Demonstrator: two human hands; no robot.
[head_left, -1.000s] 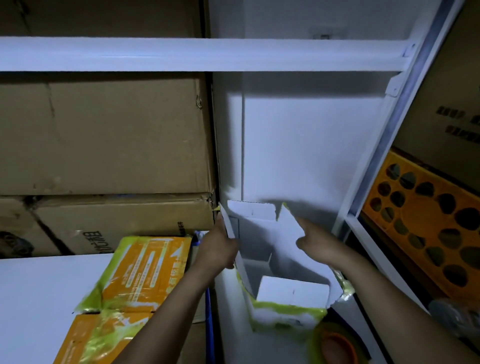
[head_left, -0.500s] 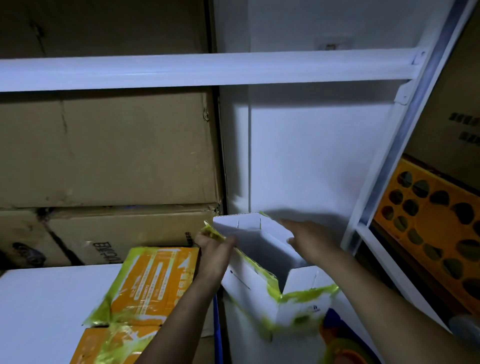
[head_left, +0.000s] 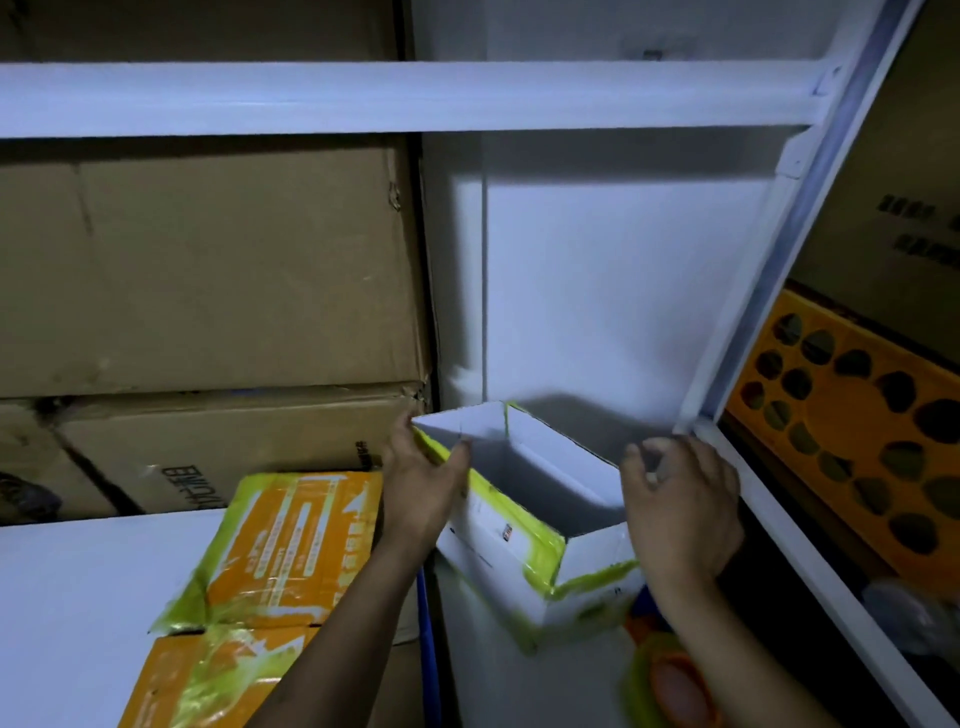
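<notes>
The head view shows an open-topped white box (head_left: 524, 566) with yellow-green edging at lower centre of the frame, tilted, its empty grey inside facing up. It is held out in front of a white back panel (head_left: 613, 291). The left hand (head_left: 423, 483) grips the box's left rim, with the thumb hooked over the edge into the opening and the other fingers outside, by a folded flap at the far left corner. The right hand (head_left: 683, 512) is at the box's right edge with its fingers curled. A sliver of white shows between thumb and fingers, but whether they pinch the wall or only touch it cannot be told. At lower left, flattened orange and green cartons (head_left: 291, 551) lie on a white surface (head_left: 78, 597). Behind them, at middle left, brown cardboard boxes (head_left: 208, 270) are stacked under a white shelf beam (head_left: 363, 98) that crosses the top of the frame. At right, beyond a slanting white post (head_left: 769, 291), stands an orange tray (head_left: 857, 431) with round holes. A blurred round orange and green object (head_left: 670, 680) sits at the bottom edge, below the box.
</notes>
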